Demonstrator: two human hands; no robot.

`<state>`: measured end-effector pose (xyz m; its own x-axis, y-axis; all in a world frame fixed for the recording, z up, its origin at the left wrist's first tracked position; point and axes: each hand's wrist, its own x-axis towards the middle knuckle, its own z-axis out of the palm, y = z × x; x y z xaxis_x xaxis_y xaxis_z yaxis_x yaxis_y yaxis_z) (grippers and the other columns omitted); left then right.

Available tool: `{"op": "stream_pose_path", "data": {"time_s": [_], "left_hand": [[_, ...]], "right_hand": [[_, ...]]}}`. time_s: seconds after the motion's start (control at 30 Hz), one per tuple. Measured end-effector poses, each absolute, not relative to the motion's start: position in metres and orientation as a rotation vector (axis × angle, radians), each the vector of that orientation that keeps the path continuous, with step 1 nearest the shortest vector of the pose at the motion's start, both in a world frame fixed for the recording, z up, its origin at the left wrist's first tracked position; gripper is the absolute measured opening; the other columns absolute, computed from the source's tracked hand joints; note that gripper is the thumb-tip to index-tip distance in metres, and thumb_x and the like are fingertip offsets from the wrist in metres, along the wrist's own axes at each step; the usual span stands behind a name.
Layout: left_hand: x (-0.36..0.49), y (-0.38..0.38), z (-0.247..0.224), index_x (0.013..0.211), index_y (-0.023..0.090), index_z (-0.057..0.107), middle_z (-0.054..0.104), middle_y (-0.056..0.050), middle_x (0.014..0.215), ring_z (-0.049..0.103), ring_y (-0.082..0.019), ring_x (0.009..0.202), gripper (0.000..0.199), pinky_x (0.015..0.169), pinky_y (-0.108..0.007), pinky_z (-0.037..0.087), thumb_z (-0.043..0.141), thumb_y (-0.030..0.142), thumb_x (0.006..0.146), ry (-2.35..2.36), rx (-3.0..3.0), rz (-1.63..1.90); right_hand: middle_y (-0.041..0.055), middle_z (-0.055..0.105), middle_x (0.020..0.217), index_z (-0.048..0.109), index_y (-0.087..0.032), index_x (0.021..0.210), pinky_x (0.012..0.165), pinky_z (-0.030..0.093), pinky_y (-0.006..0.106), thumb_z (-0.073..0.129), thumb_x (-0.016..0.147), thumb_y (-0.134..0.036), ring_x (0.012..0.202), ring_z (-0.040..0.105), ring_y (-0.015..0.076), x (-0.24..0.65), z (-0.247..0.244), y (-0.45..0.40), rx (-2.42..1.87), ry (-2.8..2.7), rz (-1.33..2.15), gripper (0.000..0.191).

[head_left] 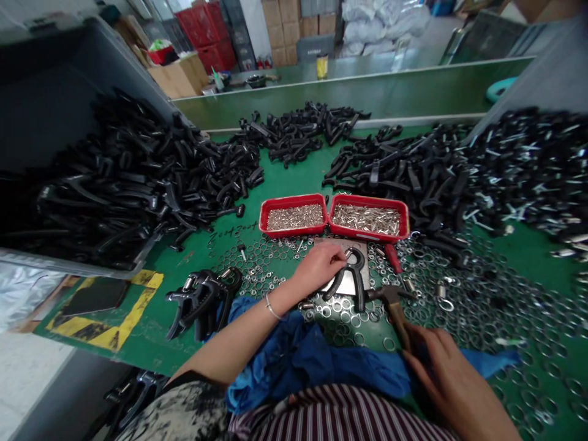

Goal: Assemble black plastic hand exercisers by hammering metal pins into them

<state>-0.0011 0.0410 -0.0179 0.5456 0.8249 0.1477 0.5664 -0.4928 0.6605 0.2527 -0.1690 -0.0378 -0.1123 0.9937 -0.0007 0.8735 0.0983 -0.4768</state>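
My left hand (321, 264) is closed, its fingertips at the upper left of a black spring clamp (357, 278). The clamp lies on a small metal plate (362, 251), legs toward me. My right hand (443, 370) is wrapped round the wooden handle of a hammer (395, 315), whose head rests near the clamp's right leg. Behind the plate stand two red trays: the left tray (294, 233) holds tiny metal pieces, the right tray (370, 235) thin metal pins. A red-handled tool (394, 258) lies just right of the plate.
Loose metal rings (496, 306) cover the bench around the plate. Black handle parts (206, 165) spill from a grey bin (151, 79) at left. Several clamps with springs (202, 300) stand at my left. Blue cloth (316, 355) lies along the front edge. More black parts (528, 153) are heaped at right.
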Motion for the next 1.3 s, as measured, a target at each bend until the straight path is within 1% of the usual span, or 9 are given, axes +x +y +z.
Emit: {"op": "stream_pose_path", "data": {"time_s": [0.13, 0.3, 0.57, 0.83, 0.97, 1.03, 1.1, 1.2, 1.3], "left_hand": [[0.007, 0.045, -0.025, 0.085, 0.016, 0.068, 0.066, -0.005, 0.092, 0.058, -0.020, 0.095, 0.012, 0.090, -0.039, 0.045, 0.059, 0.021, 0.091, 1.142, 2.474, 0.551], [0.001, 0.037, -0.027, 0.097, 0.016, 0.069, 0.066, -0.006, 0.094, 0.057, -0.021, 0.096, 0.021, 0.090, -0.039, 0.043, 0.052, 0.029, 0.097, 1.084, 2.663, 0.448], [0.004, 0.043, -0.023, 0.087, 0.016, 0.067, 0.067, -0.005, 0.089, 0.059, -0.021, 0.091, 0.017, 0.086, -0.038, 0.043, 0.058, 0.029, 0.094, 1.134, 2.577, 0.410], [0.007, 0.039, -0.025, 0.092, 0.013, 0.065, 0.065, -0.008, 0.088, 0.055, -0.023, 0.090, 0.024, 0.085, -0.040, 0.040, 0.045, 0.024, 0.099, 1.047, 2.919, 0.305], [0.015, 0.035, -0.022, 0.088, 0.011, 0.065, 0.062, -0.011, 0.086, 0.053, -0.025, 0.088, 0.026, 0.084, -0.041, 0.039, 0.041, 0.016, 0.098, 0.907, 3.144, 0.206], [0.019, 0.034, -0.020, 0.089, 0.010, 0.065, 0.062, -0.012, 0.086, 0.053, -0.025, 0.087, 0.027, 0.084, -0.042, 0.039, 0.040, 0.015, 0.098, 0.824, 3.200, 0.207], [0.021, 0.035, -0.020, 0.090, 0.010, 0.066, 0.062, -0.012, 0.086, 0.053, -0.025, 0.087, 0.029, 0.084, -0.042, 0.039, 0.038, 0.015, 0.098, 0.749, 3.222, 0.211], [0.016, 0.038, -0.019, 0.093, 0.010, 0.066, 0.062, -0.011, 0.089, 0.054, -0.025, 0.089, 0.028, 0.084, -0.041, 0.039, 0.040, 0.016, 0.098, 0.802, 3.142, 0.167], [0.003, 0.032, -0.014, 0.105, 0.011, 0.063, 0.063, -0.011, 0.101, 0.054, -0.025, 0.098, 0.027, 0.087, -0.039, 0.041, 0.047, 0.031, 0.099, 1.002, 2.920, 0.206]], "right_hand": [[0.0145, 0.063, 0.117, 0.044, -0.021, 0.135, 0.090, 0.056, 0.046, 0.045, 0.096, -0.043, 0.106, 0.066, 0.0303, 0.254, -0.053, -0.167, -1.848, -2.066, 0.500, 0.044], [0.0139, 0.064, 0.116, 0.045, -0.020, 0.132, 0.086, 0.057, 0.043, 0.044, 0.097, -0.042, 0.103, 0.068, 0.0291, 0.253, -0.058, -0.166, -1.855, -2.065, 0.484, 0.042], [0.0123, 0.066, 0.112, 0.048, -0.022, 0.131, 0.084, 0.057, 0.041, 0.044, 0.096, -0.040, 0.101, 0.068, 0.0284, 0.250, -0.052, -0.164, -1.851, -2.024, 0.510, 0.040], [0.0128, 0.067, 0.116, 0.053, -0.023, 0.127, 0.091, 0.055, 0.046, 0.053, 0.091, -0.047, 0.104, 0.067, 0.0302, 0.257, -0.040, -0.153, -1.868, -1.772, 0.826, 0.043], [0.0087, 0.071, 0.095, 0.056, -0.024, 0.126, 0.068, 0.060, 0.040, 0.058, 0.086, -0.054, 0.082, 0.070, 0.0269, 0.259, -0.028, -0.146, -1.828, -1.363, 1.240, 0.050], [0.0078, 0.071, 0.084, 0.060, -0.024, 0.124, 0.048, 0.055, 0.032, 0.052, 0.089, -0.057, 0.062, 0.067, 0.0222, 0.256, -0.021, -0.147, -1.761, -1.083, 1.562, 0.048], [0.0089, 0.071, 0.081, 0.065, -0.025, 0.117, 0.038, 0.048, 0.029, 0.048, 0.090, -0.059, 0.052, 0.062, 0.0197, 0.251, -0.014, -0.149, -1.722, -0.862, 1.774, 0.048], [0.0089, 0.068, 0.070, 0.073, -0.030, 0.104, 0.036, 0.047, 0.031, 0.055, 0.082, -0.065, 0.051, 0.062, 0.0235, 0.249, -0.002, -0.150, -1.764, -0.839, 1.718, 0.044], [0.0050, 0.066, 0.065, 0.070, -0.029, 0.107, 0.039, 0.050, 0.030, 0.057, 0.083, -0.063, 0.049, 0.060, 0.0215, 0.254, 0.009, -0.145, -1.846, -1.058, 1.538, 0.044]]}}
